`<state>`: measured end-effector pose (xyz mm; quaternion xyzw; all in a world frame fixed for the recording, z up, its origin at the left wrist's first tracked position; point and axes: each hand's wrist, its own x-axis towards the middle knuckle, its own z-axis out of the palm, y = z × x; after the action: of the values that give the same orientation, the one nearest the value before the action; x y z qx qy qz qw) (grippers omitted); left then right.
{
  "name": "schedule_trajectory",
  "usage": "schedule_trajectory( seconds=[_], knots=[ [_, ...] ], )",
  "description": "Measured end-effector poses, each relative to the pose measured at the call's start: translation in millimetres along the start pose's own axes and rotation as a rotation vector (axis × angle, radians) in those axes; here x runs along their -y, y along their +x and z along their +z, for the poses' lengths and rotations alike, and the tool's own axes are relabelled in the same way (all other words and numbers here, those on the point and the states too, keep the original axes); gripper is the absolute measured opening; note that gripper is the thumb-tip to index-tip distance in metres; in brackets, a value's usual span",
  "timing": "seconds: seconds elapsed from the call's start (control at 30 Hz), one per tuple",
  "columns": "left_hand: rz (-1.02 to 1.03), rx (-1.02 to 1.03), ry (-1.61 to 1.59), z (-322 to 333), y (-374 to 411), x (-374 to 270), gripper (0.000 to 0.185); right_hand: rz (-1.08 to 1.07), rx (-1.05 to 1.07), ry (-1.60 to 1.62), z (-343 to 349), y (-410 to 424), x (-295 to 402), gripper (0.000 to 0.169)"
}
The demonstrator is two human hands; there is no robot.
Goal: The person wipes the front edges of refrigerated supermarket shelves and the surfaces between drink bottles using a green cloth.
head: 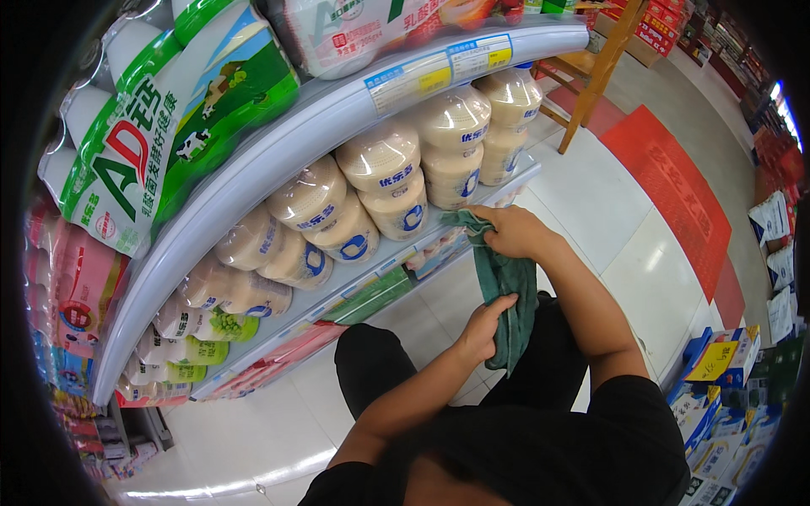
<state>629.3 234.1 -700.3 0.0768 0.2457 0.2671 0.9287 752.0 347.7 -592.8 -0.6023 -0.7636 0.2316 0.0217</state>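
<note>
A green cloth (506, 297) hangs in folds between my two hands. My right hand (516, 231) grips its upper end close to the front edge of the middle shelf (436, 221). Lower down, my left hand (484, 332) holds the cloth's side, the thumb lying on top, above my bent knees. On that shelf stands a row of plastic bottles of a cream-coloured drink (392, 177), with one of them just beyond my right fingertips. Bottles with green grape labels (231, 326) stand at the row's left end.
Above the bottles runs the upper shelf's price rail (304, 145), with shrink-wrapped bottle packs (190, 139) over it. A lower shelf holds red and green packages (370, 294). A wooden stool (579, 82) stands beyond the shelf end, near a red mat (677, 196). Boxed goods (724, 360) lie at right.
</note>
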Motion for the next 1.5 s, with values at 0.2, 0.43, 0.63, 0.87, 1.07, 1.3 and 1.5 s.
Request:
schedule_trajectory(
  seconds=[0.2,0.43,0.63,0.87,1.07,1.3,1.5],
  knots=[
    [-0.006,0.002,0.003,-3,3,0,0.036,-0.082,-0.157,0.163,7,-2,-10,0.053],
    [0.030,-0.012,-0.079,-8,14,-6,0.028,-0.186,-0.633,0.069,34,3,1,0.031],
    [0.138,-0.128,-0.186,-8,18,-15,0.029,-0.333,-0.741,0.023,55,21,18,0.018],
    [0.012,-0.100,-0.128,-6,19,-3,0.031,-0.217,-0.560,-0.100,51,15,0,0.031],
    [-0.009,-0.028,-0.119,13,29,-16,0.026,-0.071,-0.600,-0.058,26,17,-36,0.028],
    [0.050,-0.129,-0.122,22,31,-17,0.026,0.003,-0.804,0.124,23,26,-20,0.019],
    [0.065,-0.078,-0.171,15,36,-26,0.028,0.003,-0.714,0.003,33,30,-13,0.027]
  ],
)
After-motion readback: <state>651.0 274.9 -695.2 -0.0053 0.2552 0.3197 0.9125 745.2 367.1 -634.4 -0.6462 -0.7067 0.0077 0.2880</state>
